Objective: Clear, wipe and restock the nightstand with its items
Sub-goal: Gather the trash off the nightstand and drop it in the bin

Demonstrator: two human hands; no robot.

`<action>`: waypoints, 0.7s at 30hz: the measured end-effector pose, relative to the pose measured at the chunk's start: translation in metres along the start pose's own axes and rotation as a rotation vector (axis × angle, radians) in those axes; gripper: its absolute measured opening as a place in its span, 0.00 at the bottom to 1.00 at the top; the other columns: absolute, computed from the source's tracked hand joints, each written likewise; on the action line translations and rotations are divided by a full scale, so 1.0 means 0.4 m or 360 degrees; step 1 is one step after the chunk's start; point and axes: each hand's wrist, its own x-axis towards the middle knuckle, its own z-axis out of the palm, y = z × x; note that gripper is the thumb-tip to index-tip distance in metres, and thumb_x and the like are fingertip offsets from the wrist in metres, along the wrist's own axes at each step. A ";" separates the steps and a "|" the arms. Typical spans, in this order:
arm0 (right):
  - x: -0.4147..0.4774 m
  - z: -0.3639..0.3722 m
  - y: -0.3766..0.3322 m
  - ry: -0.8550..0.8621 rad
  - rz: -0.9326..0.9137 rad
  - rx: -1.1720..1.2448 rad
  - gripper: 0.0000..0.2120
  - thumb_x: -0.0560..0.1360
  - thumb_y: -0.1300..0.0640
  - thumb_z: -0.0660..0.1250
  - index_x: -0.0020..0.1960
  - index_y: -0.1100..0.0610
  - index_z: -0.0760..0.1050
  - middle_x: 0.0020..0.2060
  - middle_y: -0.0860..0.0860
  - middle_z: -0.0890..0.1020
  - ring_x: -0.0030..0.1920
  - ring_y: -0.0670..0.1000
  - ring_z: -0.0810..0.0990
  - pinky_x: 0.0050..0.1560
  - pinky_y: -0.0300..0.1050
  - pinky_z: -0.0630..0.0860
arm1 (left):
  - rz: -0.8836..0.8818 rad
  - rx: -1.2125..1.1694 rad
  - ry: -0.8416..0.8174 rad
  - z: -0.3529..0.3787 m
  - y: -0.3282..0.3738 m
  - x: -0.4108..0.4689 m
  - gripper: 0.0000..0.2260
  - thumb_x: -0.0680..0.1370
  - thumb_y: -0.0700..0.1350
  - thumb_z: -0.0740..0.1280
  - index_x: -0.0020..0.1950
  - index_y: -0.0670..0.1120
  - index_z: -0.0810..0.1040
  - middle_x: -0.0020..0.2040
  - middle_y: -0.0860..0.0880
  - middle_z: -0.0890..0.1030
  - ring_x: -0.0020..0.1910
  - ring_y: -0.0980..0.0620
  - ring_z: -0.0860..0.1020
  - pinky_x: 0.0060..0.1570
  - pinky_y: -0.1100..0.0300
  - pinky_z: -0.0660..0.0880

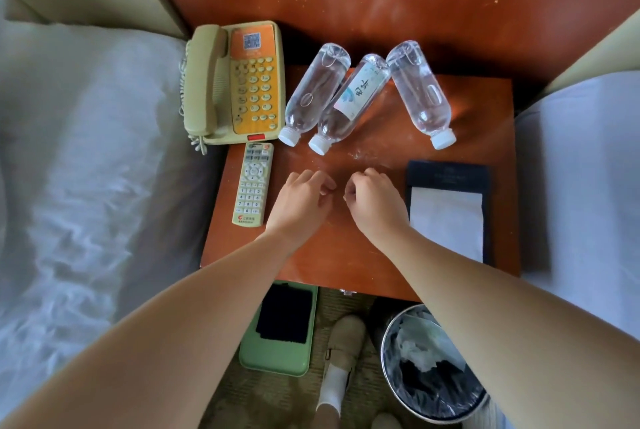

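Note:
The wooden nightstand (349, 255) holds a beige and orange telephone (235, 82) at its back left and a white remote (252, 184) in front of it. Three water bottles stand behind my hands: a left bottle (317, 91), a labelled middle bottle (349, 105) and a right bottle (420, 93). A dark notepad holder with white paper (448, 210) lies at the right. My left hand (303, 200) and my right hand (375, 202) hover side by side over the middle of the top, fingers loosely curled, holding nothing. White specks (362, 153) dot the wood ahead of them.
Beds with white sheets flank the nightstand, one on the left (86, 169) and one on the right (581, 169). On the floor below lie a green tray with a dark cloth (282, 328), a lined waste bin (429, 363) and my shoe (343, 342).

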 end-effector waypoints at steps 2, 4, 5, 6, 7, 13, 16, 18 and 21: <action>-0.017 -0.009 0.014 -0.0005 0.0018 0.0044 0.08 0.80 0.56 0.64 0.55 0.57 0.79 0.50 0.52 0.82 0.50 0.51 0.78 0.45 0.43 0.78 | 0.0011 0.0006 -0.0022 0.005 0.005 -0.009 0.09 0.78 0.41 0.65 0.57 0.48 0.79 0.50 0.51 0.79 0.53 0.48 0.72 0.53 0.54 0.73; -0.041 -0.019 0.032 -0.0032 0.0052 0.0087 0.07 0.79 0.56 0.65 0.54 0.57 0.79 0.49 0.52 0.82 0.49 0.51 0.79 0.46 0.45 0.80 | 0.0018 0.0011 -0.0025 0.015 0.019 -0.022 0.09 0.77 0.41 0.66 0.56 0.48 0.80 0.49 0.52 0.80 0.53 0.48 0.73 0.53 0.53 0.74; -0.054 -0.024 0.041 -0.0057 0.0068 0.0101 0.07 0.79 0.56 0.65 0.54 0.56 0.79 0.49 0.51 0.82 0.49 0.51 0.79 0.47 0.45 0.80 | 0.0013 0.0004 -0.0026 0.021 0.030 -0.030 0.09 0.77 0.41 0.66 0.55 0.48 0.80 0.49 0.52 0.80 0.53 0.48 0.73 0.53 0.53 0.73; -0.070 -0.030 0.051 -0.0082 0.0078 0.0112 0.07 0.79 0.56 0.65 0.54 0.56 0.79 0.49 0.51 0.82 0.48 0.51 0.80 0.48 0.46 0.80 | 0.0009 -0.0004 -0.0027 0.028 0.044 -0.039 0.09 0.77 0.41 0.66 0.55 0.49 0.80 0.49 0.52 0.80 0.53 0.48 0.73 0.53 0.53 0.73; -0.086 -0.036 0.062 -0.0102 0.0085 0.0130 0.07 0.79 0.56 0.65 0.54 0.56 0.79 0.48 0.51 0.82 0.48 0.51 0.81 0.49 0.46 0.80 | 0.0010 -0.0006 -0.0037 0.035 0.060 -0.049 0.09 0.77 0.42 0.66 0.55 0.50 0.80 0.50 0.53 0.81 0.53 0.48 0.73 0.54 0.53 0.72; -0.205 -0.073 0.133 -0.0170 0.0140 0.0242 0.08 0.80 0.56 0.64 0.53 0.56 0.80 0.46 0.51 0.83 0.46 0.52 0.82 0.48 0.47 0.80 | 0.0162 0.0033 -0.0184 0.089 0.165 -0.120 0.10 0.77 0.42 0.64 0.56 0.51 0.79 0.51 0.54 0.80 0.54 0.50 0.74 0.55 0.52 0.72; -0.287 -0.100 0.170 -0.0146 0.0152 0.0286 0.07 0.79 0.57 0.64 0.52 0.56 0.80 0.46 0.50 0.83 0.44 0.51 0.81 0.45 0.45 0.78 | 0.0232 0.0052 -0.0227 0.123 0.208 -0.173 0.10 0.77 0.42 0.65 0.56 0.50 0.79 0.52 0.54 0.80 0.55 0.50 0.73 0.55 0.52 0.72; -0.346 -0.119 0.195 -0.0096 0.0144 0.0312 0.07 0.79 0.58 0.63 0.52 0.56 0.80 0.45 0.49 0.82 0.43 0.50 0.80 0.43 0.45 0.78 | 0.0300 0.0073 -0.0228 0.145 0.235 -0.212 0.09 0.78 0.42 0.65 0.56 0.49 0.79 0.52 0.53 0.80 0.55 0.50 0.73 0.54 0.53 0.72; -0.436 -0.136 0.243 -0.0108 0.0247 0.0307 0.06 0.79 0.57 0.63 0.52 0.54 0.79 0.46 0.48 0.81 0.45 0.49 0.79 0.45 0.47 0.77 | 0.0451 0.0079 -0.0301 0.174 0.278 -0.278 0.07 0.79 0.43 0.64 0.55 0.48 0.79 0.51 0.53 0.79 0.53 0.53 0.73 0.50 0.58 0.72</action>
